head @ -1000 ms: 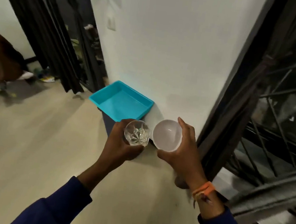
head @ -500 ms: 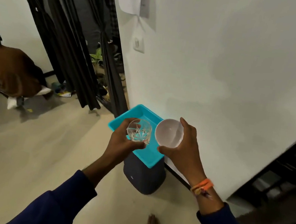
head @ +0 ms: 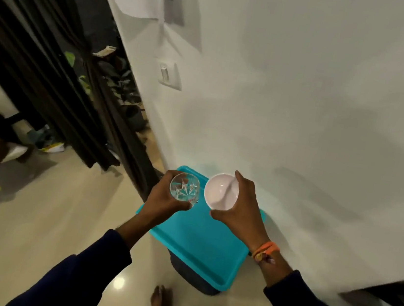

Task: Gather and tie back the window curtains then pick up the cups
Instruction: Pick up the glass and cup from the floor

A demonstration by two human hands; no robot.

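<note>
Left hand [head: 164,199] has its fingers wrapped round the cut glass [head: 184,186], right hand [head: 240,206] grips the white cup [head: 221,191], both held side by side above the teal tray [head: 199,245]. Dark curtains [head: 51,81] hang gathered at left.

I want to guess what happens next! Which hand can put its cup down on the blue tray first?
Probably the right hand. Its white cup hangs right above the blue tray. The left hand holds the glass cup nearer the tray's edge, so it seems slightly worse placed.
</note>
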